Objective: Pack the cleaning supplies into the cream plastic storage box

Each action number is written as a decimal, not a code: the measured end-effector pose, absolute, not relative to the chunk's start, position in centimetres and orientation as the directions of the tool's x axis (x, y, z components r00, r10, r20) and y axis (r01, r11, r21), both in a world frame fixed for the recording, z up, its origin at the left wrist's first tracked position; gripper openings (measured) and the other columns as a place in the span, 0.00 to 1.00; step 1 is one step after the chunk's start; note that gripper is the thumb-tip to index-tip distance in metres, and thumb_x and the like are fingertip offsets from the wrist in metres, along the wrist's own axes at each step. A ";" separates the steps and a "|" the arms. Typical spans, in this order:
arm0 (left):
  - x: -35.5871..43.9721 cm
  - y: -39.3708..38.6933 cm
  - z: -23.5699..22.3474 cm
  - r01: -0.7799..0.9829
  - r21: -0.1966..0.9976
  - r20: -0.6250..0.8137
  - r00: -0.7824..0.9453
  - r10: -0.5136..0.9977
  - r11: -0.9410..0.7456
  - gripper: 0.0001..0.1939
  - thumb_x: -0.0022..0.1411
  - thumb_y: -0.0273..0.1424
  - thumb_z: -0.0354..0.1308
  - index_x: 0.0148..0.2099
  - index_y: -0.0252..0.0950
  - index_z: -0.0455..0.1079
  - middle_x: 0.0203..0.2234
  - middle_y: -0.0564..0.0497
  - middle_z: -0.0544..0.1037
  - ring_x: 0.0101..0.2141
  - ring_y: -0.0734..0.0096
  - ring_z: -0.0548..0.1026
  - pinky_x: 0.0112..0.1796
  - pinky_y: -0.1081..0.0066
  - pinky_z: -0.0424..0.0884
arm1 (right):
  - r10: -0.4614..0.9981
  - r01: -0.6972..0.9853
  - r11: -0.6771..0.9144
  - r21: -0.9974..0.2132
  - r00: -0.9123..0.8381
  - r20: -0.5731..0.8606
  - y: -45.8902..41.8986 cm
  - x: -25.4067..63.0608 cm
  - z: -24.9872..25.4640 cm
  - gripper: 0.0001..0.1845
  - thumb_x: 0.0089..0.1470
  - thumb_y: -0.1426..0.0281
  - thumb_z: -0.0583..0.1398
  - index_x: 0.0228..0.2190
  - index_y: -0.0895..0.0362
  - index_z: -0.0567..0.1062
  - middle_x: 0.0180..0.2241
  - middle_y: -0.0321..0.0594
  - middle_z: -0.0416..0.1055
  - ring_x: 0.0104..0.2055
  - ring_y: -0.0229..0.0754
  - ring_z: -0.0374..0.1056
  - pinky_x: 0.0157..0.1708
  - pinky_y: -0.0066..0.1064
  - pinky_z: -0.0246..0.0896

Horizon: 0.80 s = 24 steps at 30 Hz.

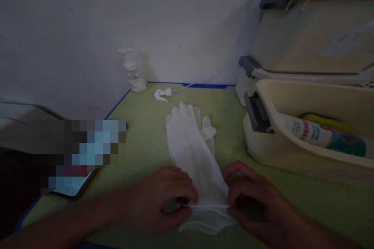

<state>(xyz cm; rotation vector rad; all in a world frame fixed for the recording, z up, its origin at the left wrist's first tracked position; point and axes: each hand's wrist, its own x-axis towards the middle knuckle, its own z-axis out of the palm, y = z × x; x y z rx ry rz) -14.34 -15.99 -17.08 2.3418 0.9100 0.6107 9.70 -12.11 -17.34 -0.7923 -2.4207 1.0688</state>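
White gloves lie on the green worktop, one overlapping the other, their fingers pointing toward the wall. They look smooth, pale and lightly creased, perhaps thin rubber, though the dim light leaves that uncertain. The left hand pinches the near cuff at its left edge; the right hand pinches its right edge.
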 end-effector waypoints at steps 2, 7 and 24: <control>-14.4 -16.0 -17.0 0.467 0.652 0.200 0.653 0.730 -0.597 0.06 0.57 0.20 0.49 0.34 0.36 0.62 0.26 0.55 0.72 0.28 0.76 0.70 0.34 0.77 0.64 | 0.634 0.343 0.604 -0.720 -0.754 0.172 -12.2 9.8 -17.3 0.10 0.46 0.82 0.58 0.26 0.55 0.68 0.36 0.38 0.63 0.39 0.36 0.65 0.35 0.24 0.64; -14.7 -15.9 -17.0 0.448 0.557 0.307 0.672 0.674 -0.700 0.04 0.61 0.23 0.48 0.37 0.36 0.61 0.28 0.52 0.73 0.30 0.75 0.70 0.35 0.76 0.66 | 0.606 0.302 0.652 -0.696 -0.759 0.239 -12.4 10.0 -17.0 0.09 0.52 0.81 0.56 0.28 0.54 0.66 0.29 0.32 0.67 0.30 0.32 0.65 0.29 0.20 0.62; -15.4 -15.9 -17.2 0.500 0.406 0.423 0.639 0.642 -0.765 0.07 0.67 0.27 0.48 0.38 0.34 0.66 0.31 0.50 0.75 0.31 0.76 0.72 0.33 0.77 0.69 | 0.447 0.272 0.869 -0.413 -0.788 0.423 -12.4 9.8 -16.2 0.14 0.60 0.74 0.48 0.30 0.57 0.73 0.30 0.41 0.72 0.33 0.35 0.70 0.33 0.19 0.68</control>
